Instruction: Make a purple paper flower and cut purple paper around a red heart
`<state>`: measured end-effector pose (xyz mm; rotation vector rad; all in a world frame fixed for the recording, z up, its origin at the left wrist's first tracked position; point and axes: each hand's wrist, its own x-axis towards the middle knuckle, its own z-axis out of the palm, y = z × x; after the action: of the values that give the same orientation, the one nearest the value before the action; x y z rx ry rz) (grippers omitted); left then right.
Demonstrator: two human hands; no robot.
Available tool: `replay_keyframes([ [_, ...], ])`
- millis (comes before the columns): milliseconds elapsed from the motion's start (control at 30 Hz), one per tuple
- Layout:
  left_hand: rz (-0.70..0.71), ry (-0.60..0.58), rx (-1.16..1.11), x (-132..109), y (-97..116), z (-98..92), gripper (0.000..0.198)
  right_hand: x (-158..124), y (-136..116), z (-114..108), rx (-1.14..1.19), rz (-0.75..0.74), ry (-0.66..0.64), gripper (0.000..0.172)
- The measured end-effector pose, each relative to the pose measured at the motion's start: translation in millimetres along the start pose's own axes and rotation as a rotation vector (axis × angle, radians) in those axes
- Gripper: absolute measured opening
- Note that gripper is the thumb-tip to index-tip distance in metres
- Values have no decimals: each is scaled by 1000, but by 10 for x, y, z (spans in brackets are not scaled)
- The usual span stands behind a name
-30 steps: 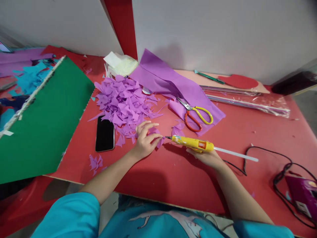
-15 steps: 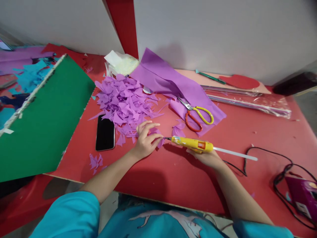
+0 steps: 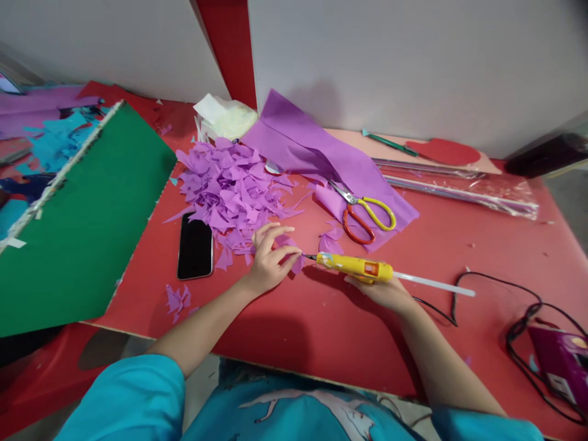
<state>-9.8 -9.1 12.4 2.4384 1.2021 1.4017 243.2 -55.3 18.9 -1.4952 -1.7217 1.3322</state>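
Between thumb and fingers, my left hand (image 3: 271, 260) pinches a small purple paper piece (image 3: 297, 264). My right hand (image 3: 383, 294) is wrapped round a yellow hot glue gun (image 3: 353, 266), whose dark nozzle points left and meets the edge of that piece near my fingertips. A clear glue stick (image 3: 436, 284) juts from the gun's back end. Just beyond my left hand lies a heap of purple paper cuttings (image 3: 232, 184). Scissors (image 3: 361, 211) with one red and one yellow handle rest on a purple sheet (image 3: 331, 147).
A black phone (image 3: 195, 248) lies left of my left hand. The green board (image 3: 87, 226) leans at the left, over blue scraps (image 3: 62, 144). A black cord (image 3: 496, 282) runs to a purple box (image 3: 560, 361) at the right. Plastic-wrapped sticks (image 3: 463, 193) lie at the back.
The glue gun has shifted very slightly left, its nozzle closer to my left fingertips. Both hands keep their hold, and everything else stays put.
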Motion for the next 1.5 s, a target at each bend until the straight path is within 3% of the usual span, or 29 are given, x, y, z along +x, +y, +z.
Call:
replay_keyframes([
  [233,-59,11,-5,19,-18,-6,8,-24,-36,-38,-132,39,69,23],
  [300,-57,16,-1,21,-22,-3,8,-14,-20,-78,-152,47,195,29],
  [400,-44,20,-6,18,-31,5,6,20,25,-193,-267,142,529,44],
  [500,-39,21,-5,11,-37,18,5,50,117,-377,-453,245,813,45],
  [633,-42,2,-2,2,-44,34,5,36,299,-640,-666,419,912,42],
  [800,-52,-13,6,-5,-57,50,6,-42,388,-784,-894,431,751,37],
  [900,-69,-26,13,-10,-68,62,7,-30,241,-709,-991,393,803,38],
  [967,-85,-38,23,-15,-74,70,9,32,78,-587,-1011,266,845,33],
  [1000,-93,-42,25,-17,-76,73,9,79,-10,-509,-993,166,812,29],
  [1067,-106,-49,23,-20,-77,75,8,199,-174,-332,-914,-26,628,25],
  [1133,-110,-55,17,-19,-77,73,7,337,-304,-152,-845,-94,463,20],
  [1233,-106,-63,22,-14,-75,66,7,534,-433,72,-813,-56,321,17],
  [1500,-124,-87,48,-5,-56,60,8,760,-532,274,-997,77,278,18],
])
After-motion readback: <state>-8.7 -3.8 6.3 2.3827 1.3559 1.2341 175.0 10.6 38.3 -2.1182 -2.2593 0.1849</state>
